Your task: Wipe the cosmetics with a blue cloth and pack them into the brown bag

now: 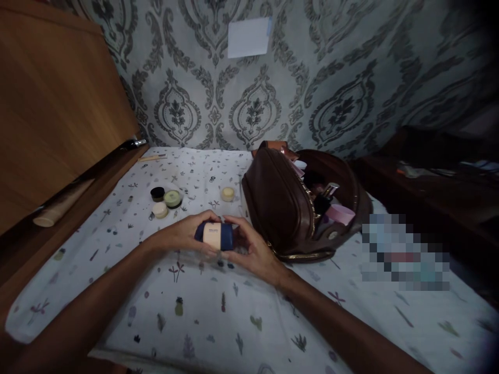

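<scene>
Bag (296, 210) stands right of the held container (212, 236), jars (172, 198) beyond.

Container (214, 236) held near brown bag (278, 200)

A small cream-and-navy container (212, 238), faintly lettered, is held mid-scene, its wide navy band toward the right.

I have both forearms (107, 293) slanting inward from below — left hand (192, 232) and right hand (255, 250) facing each other mid-view, fingers (237, 222) curled, closed in a grip.
</scene>
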A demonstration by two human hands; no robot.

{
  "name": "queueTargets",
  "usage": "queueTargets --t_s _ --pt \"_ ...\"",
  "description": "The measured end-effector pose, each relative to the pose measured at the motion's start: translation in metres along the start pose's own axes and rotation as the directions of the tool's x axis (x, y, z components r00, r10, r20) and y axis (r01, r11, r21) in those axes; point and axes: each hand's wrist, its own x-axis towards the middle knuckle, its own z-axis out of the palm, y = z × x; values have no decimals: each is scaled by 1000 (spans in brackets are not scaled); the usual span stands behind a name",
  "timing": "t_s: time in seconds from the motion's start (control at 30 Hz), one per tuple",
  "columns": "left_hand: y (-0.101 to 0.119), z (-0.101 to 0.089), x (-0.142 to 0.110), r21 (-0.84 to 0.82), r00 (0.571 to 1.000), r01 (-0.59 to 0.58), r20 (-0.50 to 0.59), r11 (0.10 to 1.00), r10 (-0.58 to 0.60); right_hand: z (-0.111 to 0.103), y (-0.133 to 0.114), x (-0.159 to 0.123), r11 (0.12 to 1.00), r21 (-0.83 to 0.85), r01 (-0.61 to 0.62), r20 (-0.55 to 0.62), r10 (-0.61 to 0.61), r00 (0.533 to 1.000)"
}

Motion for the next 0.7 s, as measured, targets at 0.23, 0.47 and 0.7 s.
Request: queueTargets --t_s 0.23,0.47,0.7 --pt "-6 1 2 -115 995 -9 -104 993 -3 0 -3 1 1000 26 -17 -38 18 999" --pt "1 1 1 17 975 -115 -187 993 117 -2 -13 1 976 -57 -209 -7 209 978" --pt "-3 12 3 301 956 -230 -110 926 273 0 -12 1 960 21 -278 -31 278 960"
